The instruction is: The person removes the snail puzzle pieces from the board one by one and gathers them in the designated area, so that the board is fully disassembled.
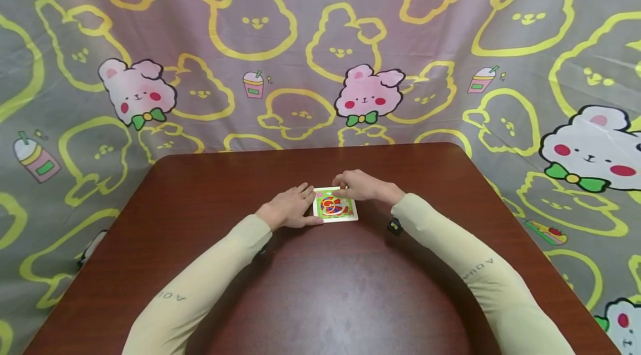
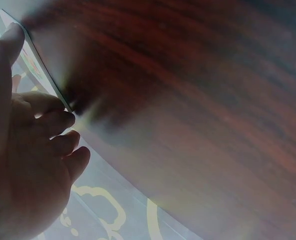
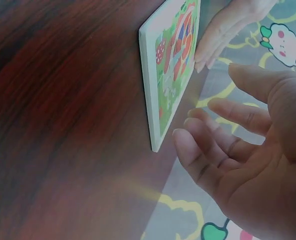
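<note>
A thin square picture board (image 1: 331, 209) with a white border lies flat on the table; it looks like a child's puzzle, with a red, blue and orange spiral on green. My left hand (image 1: 289, 208) rests along its left side, thumb at the near left corner and fingers stretched toward the far left corner. Over the far right corner of the board hovers my right hand (image 1: 364, 185). In the right wrist view, the fingers (image 3: 190, 150) of that hand are loosely bent and hold nothing, a little apart from the board's edge.
The brown wooden table (image 1: 320, 294) has rounded far corners. Behind it and along both sides hangs a grey curtain (image 1: 300, 71) printed with yellow outlines and cartoon bunnies. A small black device (image 1: 394, 226) is strapped under the right wrist.
</note>
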A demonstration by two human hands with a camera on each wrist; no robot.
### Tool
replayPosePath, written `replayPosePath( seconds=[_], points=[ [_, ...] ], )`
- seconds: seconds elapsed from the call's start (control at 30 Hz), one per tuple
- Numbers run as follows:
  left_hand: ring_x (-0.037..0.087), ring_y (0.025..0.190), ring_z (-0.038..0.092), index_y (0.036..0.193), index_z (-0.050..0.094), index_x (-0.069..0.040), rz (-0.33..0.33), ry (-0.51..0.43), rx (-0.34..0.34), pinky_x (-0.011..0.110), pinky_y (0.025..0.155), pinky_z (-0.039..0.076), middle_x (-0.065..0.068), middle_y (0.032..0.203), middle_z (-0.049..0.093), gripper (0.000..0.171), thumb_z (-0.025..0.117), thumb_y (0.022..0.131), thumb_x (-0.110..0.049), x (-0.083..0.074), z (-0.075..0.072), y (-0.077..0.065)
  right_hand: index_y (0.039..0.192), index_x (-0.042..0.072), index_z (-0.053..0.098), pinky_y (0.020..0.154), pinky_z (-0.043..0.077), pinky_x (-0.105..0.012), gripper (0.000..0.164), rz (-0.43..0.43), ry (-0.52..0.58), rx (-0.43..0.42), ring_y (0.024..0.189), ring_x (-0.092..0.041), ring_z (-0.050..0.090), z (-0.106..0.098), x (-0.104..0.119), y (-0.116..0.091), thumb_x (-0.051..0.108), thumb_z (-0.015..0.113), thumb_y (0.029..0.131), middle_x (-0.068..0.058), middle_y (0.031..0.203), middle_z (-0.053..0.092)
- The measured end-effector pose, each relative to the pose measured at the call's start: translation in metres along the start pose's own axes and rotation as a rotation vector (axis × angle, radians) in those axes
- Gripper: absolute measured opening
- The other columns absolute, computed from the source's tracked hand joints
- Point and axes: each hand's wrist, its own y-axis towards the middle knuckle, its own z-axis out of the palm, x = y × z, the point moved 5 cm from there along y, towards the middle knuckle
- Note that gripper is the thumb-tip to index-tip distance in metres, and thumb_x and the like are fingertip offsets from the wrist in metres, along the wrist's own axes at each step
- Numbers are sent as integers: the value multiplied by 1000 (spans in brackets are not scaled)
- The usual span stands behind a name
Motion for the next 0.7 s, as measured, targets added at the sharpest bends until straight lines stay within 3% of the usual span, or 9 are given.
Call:
replayPosePath(
  seconds=[0.37, 0.7],
  points=[
    [30, 152, 20, 154, 29, -5, 13, -18, -14, 42, 123, 25, 14, 161, 28, 94, 41, 91, -73, 0, 0, -1, 119, 7, 67, 75, 52, -30, 33, 22, 83, -9, 86, -16, 62, 7, 1, 15, 28, 65, 94, -6, 100, 70],
    [30, 152, 20, 154, 28, -5, 10, -31, -6, 42, 123, 24, 14, 161, 28, 94, 41, 91, -73, 1, 0, 0, 118, 11, 68, 80, 55, -33, 31, 48, 140, 10, 93, -17, 66, 10, 1, 26, 32, 65, 94, -6, 107, 71]
  ],
)
